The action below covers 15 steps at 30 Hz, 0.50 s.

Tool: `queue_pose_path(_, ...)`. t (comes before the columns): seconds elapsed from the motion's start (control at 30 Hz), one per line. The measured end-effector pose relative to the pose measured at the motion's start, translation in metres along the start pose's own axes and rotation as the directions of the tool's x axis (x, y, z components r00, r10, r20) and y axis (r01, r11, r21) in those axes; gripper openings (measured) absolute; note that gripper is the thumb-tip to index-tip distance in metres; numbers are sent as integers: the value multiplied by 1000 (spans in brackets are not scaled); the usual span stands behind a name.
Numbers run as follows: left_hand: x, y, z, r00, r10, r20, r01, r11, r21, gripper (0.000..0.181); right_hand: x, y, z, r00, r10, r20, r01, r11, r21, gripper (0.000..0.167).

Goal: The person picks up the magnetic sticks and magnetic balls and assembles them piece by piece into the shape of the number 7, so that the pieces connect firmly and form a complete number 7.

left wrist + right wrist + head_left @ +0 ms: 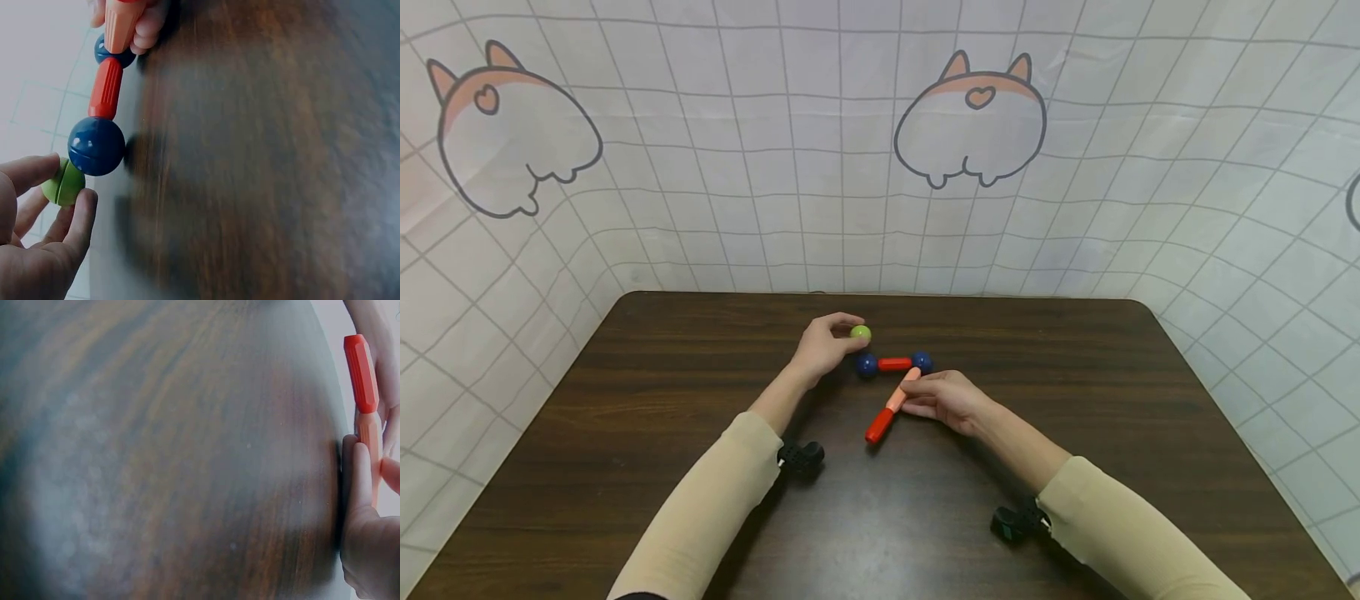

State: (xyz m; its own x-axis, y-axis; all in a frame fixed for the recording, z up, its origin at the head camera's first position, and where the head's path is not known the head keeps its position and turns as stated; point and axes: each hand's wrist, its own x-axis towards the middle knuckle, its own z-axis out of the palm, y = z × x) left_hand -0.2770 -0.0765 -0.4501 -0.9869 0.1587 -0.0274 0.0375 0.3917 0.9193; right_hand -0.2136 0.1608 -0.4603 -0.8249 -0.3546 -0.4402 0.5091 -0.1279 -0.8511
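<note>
A small green ball is pinched between the thumb and fingers of my left hand. In the left wrist view, the green ball is close against a larger blue ball; whether they touch I cannot tell. A red rod joins this blue ball to a second blue ball. My right hand holds an orange rod, whose lower end meets another red rod in line. The orange rod's upper end lies near the second blue ball.
Everything is over a dark brown wooden table. Behind its far edge hangs a white grid-patterned curtain with cartoon animal prints. A black wrist camera is strapped at the left sleeve and another camera at the right.
</note>
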Motion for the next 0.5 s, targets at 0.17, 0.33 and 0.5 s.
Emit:
queue_pose_path(0.17, -5, 0, -4, 1000, 15, -1, -15, 1000, 12, 39, 0, 0, -1, 1000, 5, -11, -5, 1000, 5, 37)
queue_pose_path(0.33, -13, -1, -7, 1000, 30, -1, -30, 999, 26, 39, 0, 0, -1, 1000, 7, -6, -7, 1000, 7, 38)
queue_pose_path(0.5, -23, 0, -11, 998, 56, 12, -57, 997, 43, 40, 0, 0, 0, 1000, 2, -8, -2, 1000, -4, 38)
